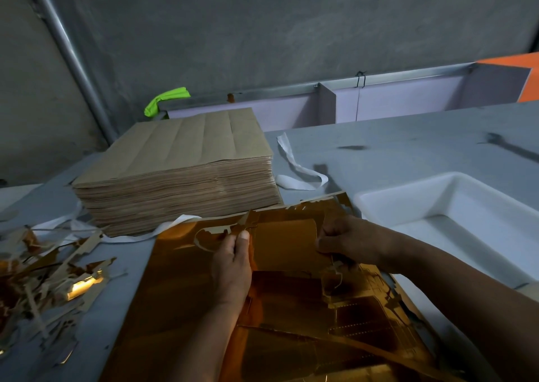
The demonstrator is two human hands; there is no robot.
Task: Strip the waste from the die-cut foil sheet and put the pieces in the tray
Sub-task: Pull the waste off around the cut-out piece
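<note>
A gold die-cut foil sheet lies on the grey table in front of me, its far edge ragged where waste is partly torn away. My left hand pinches a thin curled strip of waste at the sheet's upper left. My right hand grips the sheet's upper right part between curled fingers and thumb. The white tray stands to the right of the sheet, and nothing shows inside it.
A thick stack of brown sheets stands behind the foil. A heap of gold and brown waste strips covers the table at left. White straps lie near the stack. A grey wall and metal rail run behind.
</note>
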